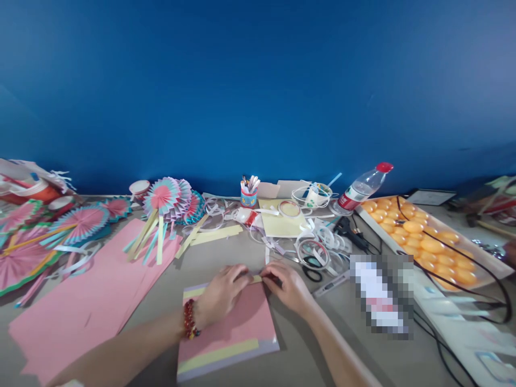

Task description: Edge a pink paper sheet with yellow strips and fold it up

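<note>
A pink paper sheet (245, 317) lies in front of me, with yellow and pale purple bands along its near and far edges. My left hand (223, 293), with a red bead bracelet (191, 319) on the wrist, rests on the sheet with bent fingers at its far edge. Between my hands a short piece of yellow paper strip (257, 279) shows, and the left fingertips press on it. At the far right corner my right hand (284, 285) pinches the end of that strip. The fingers partly hide the edge there.
Pink sheets (92, 290) and pleated paper fans (161, 196) lie to the left. Black-handled scissors (312, 269), a utility knife (331, 284), a glue gun (350, 234) and a bottle (363, 188) are on the right. Orange balls fill a tray (489, 258) beside black cables.
</note>
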`<state>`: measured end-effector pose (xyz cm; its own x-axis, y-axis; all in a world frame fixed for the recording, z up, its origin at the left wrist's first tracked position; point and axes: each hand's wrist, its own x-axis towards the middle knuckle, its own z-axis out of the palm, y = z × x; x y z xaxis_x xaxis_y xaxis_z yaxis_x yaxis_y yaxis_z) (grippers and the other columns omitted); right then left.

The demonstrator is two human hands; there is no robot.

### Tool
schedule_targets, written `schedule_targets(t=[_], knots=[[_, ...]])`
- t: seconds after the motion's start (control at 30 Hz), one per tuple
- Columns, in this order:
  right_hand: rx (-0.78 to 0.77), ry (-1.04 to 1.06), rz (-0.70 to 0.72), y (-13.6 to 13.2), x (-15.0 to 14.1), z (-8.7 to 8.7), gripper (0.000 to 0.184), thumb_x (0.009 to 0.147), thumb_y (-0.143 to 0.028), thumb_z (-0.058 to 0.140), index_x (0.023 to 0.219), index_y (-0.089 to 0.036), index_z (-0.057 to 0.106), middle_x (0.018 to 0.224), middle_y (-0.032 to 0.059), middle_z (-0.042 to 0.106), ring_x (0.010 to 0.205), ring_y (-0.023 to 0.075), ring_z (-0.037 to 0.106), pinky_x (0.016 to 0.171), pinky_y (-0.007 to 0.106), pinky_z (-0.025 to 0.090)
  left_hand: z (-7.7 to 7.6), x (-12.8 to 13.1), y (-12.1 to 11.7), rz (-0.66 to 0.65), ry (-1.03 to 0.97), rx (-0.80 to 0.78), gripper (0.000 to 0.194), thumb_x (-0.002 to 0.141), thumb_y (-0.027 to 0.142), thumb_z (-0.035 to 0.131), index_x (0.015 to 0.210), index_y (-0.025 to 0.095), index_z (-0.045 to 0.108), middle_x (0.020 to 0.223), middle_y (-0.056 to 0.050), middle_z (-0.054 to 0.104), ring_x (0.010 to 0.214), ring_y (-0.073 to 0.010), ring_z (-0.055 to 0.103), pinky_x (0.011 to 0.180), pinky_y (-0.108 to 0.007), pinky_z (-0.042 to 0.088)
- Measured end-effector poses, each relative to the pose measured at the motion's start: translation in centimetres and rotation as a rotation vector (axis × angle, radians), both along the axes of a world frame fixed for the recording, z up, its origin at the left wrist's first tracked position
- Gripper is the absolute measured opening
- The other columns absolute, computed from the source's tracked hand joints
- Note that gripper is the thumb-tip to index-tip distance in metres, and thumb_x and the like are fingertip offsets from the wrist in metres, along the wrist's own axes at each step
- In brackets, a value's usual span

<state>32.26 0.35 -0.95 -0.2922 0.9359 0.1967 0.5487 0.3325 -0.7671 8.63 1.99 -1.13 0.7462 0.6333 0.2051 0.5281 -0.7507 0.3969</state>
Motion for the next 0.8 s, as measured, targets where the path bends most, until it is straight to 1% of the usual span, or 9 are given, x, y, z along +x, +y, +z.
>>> schedule_targets(t=[0.13,0.23,0.43,0.7,0.8], knots=[[0.068,-0.073,0.065,-0.01,0.15,-0.04,0.01,0.091,-0.018,0.056,0.09,-0.022,0.064,0.092,0.0043,0.067,0.091,0.0204,0.061,0.083,0.032,0.046,-0.45,-0.31,-0.23,-0.004,0.001,0.011,0.049,0.095,0.007,0.043,0.138,0.028,0.051,0.123,-0.01,0.051,0.099,-0.0217,0.054,0.089,-0.039,0.05],[0.085,-0.101,0.079,-0.08,0.09,-0.12,0.013,0.091,-0.016,0.055,0.091,-0.022,0.065,0.093,0.0045,0.067,0.091,0.0197,0.062,0.081,0.03,0.047,-0.69,-0.44,-0.26,-0.016,0.006,0.013,0.054,0.095,0.006,0.042,0.142,0.032,0.047,0.123,-0.009,0.051,0.099,-0.0214,0.054,0.09,-0.039,0.05],[0.095,-0.111,0.077,0.03,0.18,-0.17,0.018,0.093,-0.015,0.051,0.092,-0.023,0.067,0.094,0.0049,0.068,0.089,0.0192,0.062,0.078,0.029,0.048,-0.86,-0.57,-0.08,-0.028,-0.012,-0.031,0.05,0.094,0.007,0.044,0.14,0.027,0.051,0.119,-0.01,0.052,0.099,-0.022,0.054,0.09,-0.039,0.049],[0.117,-0.127,0.037,0.02,-0.13,-0.44,0.017,0.095,-0.017,0.051,0.095,-0.022,0.067,0.094,0.0055,0.068,0.089,0.0196,0.062,0.079,0.03,0.047,-0.88,-0.65,-0.01,-0.037,-0.029,-0.033,0.043,0.094,0.007,0.044,0.131,0.022,0.058,0.115,-0.01,0.055,0.101,-0.0222,0.056,0.091,-0.038,0.049],[0.114,-0.14,0.029,0.0,-0.27,-0.52,0.016,0.095,-0.018,0.052,0.094,-0.022,0.067,0.094,0.0059,0.067,0.09,0.0202,0.062,0.079,0.031,0.047,-0.8,-0.65,0.01,-0.05,-0.034,-0.038,0.043,0.094,0.006,0.044,0.133,0.02,0.057,0.113,-0.011,0.056,0.1,-0.0228,0.055,0.09,-0.039,0.049]])
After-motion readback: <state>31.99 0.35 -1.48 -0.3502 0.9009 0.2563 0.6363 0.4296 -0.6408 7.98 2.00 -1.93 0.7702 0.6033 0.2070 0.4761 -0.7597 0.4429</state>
